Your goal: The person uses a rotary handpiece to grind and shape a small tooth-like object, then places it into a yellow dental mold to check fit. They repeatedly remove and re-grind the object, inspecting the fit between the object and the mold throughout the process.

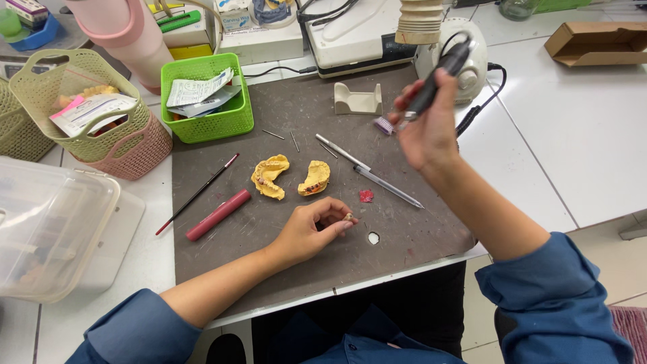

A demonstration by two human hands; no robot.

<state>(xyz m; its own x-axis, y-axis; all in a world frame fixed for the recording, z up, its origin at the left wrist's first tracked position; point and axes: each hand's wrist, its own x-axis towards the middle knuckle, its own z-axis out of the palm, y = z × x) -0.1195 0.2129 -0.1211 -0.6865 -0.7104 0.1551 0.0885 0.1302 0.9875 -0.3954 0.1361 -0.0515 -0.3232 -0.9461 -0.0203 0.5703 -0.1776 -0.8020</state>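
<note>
Above the mat, right hand raised — gripping handpiece.

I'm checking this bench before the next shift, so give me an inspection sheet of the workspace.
Surface: grey mat on a white bench, scuffed, with a small hole near the front edge.
Job's things: small tooth-like piece pinched in the left hand; black rotary handpiece raised in the right hand; two yellow dental casts lying side by side.
Clutter: pink pen, thin brush, metal instruments, red wax bit, loose pins.
Hands: both occupied, apart.
Cables: black handpiece cord runs off the mat's right edge.
Surroundings: green basket of papers, more baskets, clear lidded tub, cardboard box.
</note>
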